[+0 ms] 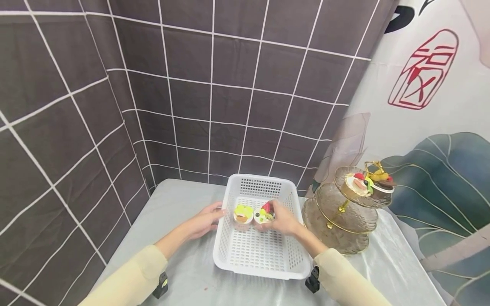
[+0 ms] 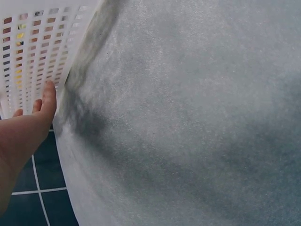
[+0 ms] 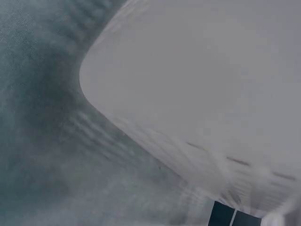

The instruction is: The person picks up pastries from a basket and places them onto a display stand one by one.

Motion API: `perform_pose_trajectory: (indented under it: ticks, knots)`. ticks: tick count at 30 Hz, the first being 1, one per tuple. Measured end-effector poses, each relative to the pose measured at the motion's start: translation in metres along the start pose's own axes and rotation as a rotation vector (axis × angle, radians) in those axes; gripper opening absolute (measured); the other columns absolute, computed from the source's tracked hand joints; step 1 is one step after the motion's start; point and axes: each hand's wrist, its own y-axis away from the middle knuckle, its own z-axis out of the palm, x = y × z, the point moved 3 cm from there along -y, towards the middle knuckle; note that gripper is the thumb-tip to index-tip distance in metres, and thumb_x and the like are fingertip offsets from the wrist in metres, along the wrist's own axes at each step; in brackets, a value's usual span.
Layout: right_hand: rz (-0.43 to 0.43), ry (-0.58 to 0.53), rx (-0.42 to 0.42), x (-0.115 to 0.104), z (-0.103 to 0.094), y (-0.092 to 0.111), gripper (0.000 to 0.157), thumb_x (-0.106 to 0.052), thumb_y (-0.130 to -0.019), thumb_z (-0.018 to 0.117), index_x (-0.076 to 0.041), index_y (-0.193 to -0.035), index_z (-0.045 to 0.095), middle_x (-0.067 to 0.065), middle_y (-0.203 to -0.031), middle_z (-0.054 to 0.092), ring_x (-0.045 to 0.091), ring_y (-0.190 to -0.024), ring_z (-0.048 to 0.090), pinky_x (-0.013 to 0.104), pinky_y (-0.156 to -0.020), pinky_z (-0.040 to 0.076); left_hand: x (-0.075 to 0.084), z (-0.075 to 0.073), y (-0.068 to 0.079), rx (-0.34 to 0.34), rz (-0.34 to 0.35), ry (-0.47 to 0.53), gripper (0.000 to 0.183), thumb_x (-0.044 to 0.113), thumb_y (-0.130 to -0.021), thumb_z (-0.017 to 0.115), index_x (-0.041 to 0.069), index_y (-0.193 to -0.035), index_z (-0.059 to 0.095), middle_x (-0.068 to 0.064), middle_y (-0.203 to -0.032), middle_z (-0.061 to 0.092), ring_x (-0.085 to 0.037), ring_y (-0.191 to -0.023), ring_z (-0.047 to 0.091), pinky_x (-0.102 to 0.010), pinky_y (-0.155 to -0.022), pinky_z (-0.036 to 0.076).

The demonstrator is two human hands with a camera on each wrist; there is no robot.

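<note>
A white plastic basket [image 1: 264,272] with slotted walls stands on the table. Inside it, side by side, are two small cakes topped with fruit: one with yellow-green topping [image 1: 243,213] on the left, and a fruit-topped cake [image 1: 260,216] with red and dark pieces on the right. My right hand [image 1: 283,219] reaches over the basket's right side and grips the right cake from above, covering part of it. At the basket's left side, my left hand [image 1: 206,219] rests its extended fingers against the outer wall [image 2: 47,52]. The right wrist view shows mostly basket, not the hand.
To the right of the basket stands a tiered glass stand [image 1: 340,225] with gold fittings. Its top tier holds a fruit-topped cake [image 1: 357,185] and a darker cake [image 1: 382,187]. A grey cloth covers the table [image 1: 183,263]; a dark gridded curtain [image 1: 229,106] hangs behind.
</note>
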Motion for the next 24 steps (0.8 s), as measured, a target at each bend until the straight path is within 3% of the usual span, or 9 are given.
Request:
perform_pose_trajectory:
  ticks: [3,8,12,18,24]
  knots:
    - [0.017,0.031,0.011,0.003,0.004,0.0,0.078,-0.026,-0.072,0.099,-0.002,-0.131,0.054,0.005,-0.107,0.063,0.017,-0.093,0.062,0.039,-0.087,0.058,-0.001,0.001,-0.001,-0.005,-0.003,0.008,0.059,0.023,-0.114,0.047,-0.001,-0.163,0.027,-0.029,-0.156,0.046,-0.047,-0.145,0.046,-0.057,-0.114,0.049]
    - [0.047,0.071,0.043,0.001,0.004,0.001,0.074,-0.022,-0.071,0.098,-0.002,-0.128,0.056,0.004,-0.103,0.065,0.016,-0.088,0.063,0.038,-0.083,0.059,-0.003,0.001,-0.004,-0.005,-0.006,0.005,0.059,0.024,-0.113,0.048,0.0,-0.163,0.028,-0.028,-0.156,0.046,-0.046,-0.145,0.046,-0.056,-0.114,0.05]
    - [0.016,0.121,0.046,-0.01,-0.003,0.004,0.07,-0.021,-0.07,0.096,-0.001,-0.126,0.057,0.002,-0.099,0.065,0.014,-0.085,0.062,0.035,-0.079,0.059,-0.005,-0.002,-0.006,0.002,-0.001,-0.002,0.06,0.024,-0.113,0.05,-0.001,-0.163,0.029,-0.028,-0.155,0.048,-0.046,-0.145,0.047,-0.056,-0.114,0.049]
    - [-0.071,0.131,0.054,-0.031,-0.036,0.022,0.066,-0.026,-0.076,0.09,-0.001,-0.127,0.057,0.002,-0.096,0.067,0.013,-0.08,0.063,0.031,-0.071,0.056,-0.006,-0.005,-0.007,-0.008,0.009,-0.004,0.062,0.025,-0.113,0.05,-0.002,-0.163,0.027,-0.029,-0.154,0.047,-0.046,-0.144,0.048,-0.056,-0.113,0.051]
    - [-0.033,0.109,0.236,-0.033,-0.07,0.051,0.063,-0.033,-0.08,0.089,-0.002,-0.128,0.062,0.008,-0.105,0.074,0.018,-0.088,0.067,0.034,-0.077,0.057,-0.008,-0.007,-0.008,-0.007,0.0,0.006,0.061,0.025,-0.113,0.051,0.0,-0.163,0.027,-0.028,-0.156,0.046,-0.045,-0.145,0.047,-0.054,-0.112,0.051]
